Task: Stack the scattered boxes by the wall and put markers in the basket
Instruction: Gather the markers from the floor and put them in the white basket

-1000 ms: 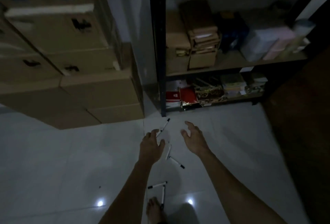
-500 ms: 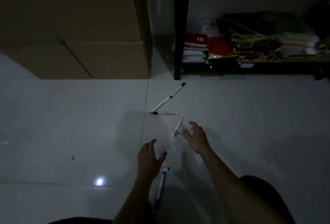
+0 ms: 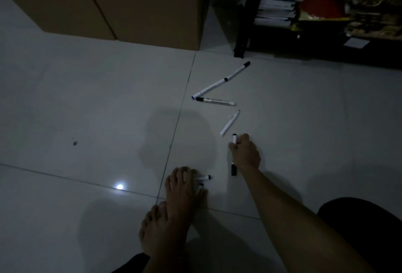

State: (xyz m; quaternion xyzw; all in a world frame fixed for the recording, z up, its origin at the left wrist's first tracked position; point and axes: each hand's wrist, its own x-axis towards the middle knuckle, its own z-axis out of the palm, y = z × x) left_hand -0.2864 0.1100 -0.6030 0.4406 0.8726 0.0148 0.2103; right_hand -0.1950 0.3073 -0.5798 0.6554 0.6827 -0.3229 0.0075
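Dim room, glossy white tiled floor (image 3: 87, 103) with a small bright light reflection (image 3: 119, 186) left of the left fingers. Brown cardboard boxes (image 3: 134, 5) stand against the wall at top left, well beyond both hands. Black metal shelf rack (image 3: 241, 40) at top right, its bottom shelf carrying stacked papers and red items (image 3: 280, 0).

Right hand (image 3: 245, 153) is down on the floor, fingers curled around a white marker with black cap (image 3: 234, 138); the capped end pokes out past the fingertips and a black end (image 3: 233, 169) shows below the palm. Can't tell whether that is one marker or two.

Left hand (image 3: 185, 183) is low on the floor, fingers bent over two white markers with black caps (image 3: 204, 178); only the capped ends stick out to the right of the fingers. Grip itself is hidden under the hand, so can't tell if it holds them or just covers them.

Loose markers on the tile beyond the right fingers: a white marker with thin dark tip (image 3: 229, 122) just past the fingertips, lying diagonal. Farther out, a white marker with printed barrel (image 3: 215, 101) lies nearly level. Two more white black-capped markers (image 3: 221, 81) lie end to end on a diagonal running toward the rack leg, the lower end near the printed one's cap.

A bare foot (image 3: 156, 229) sits just behind the left hand. No basket in view.
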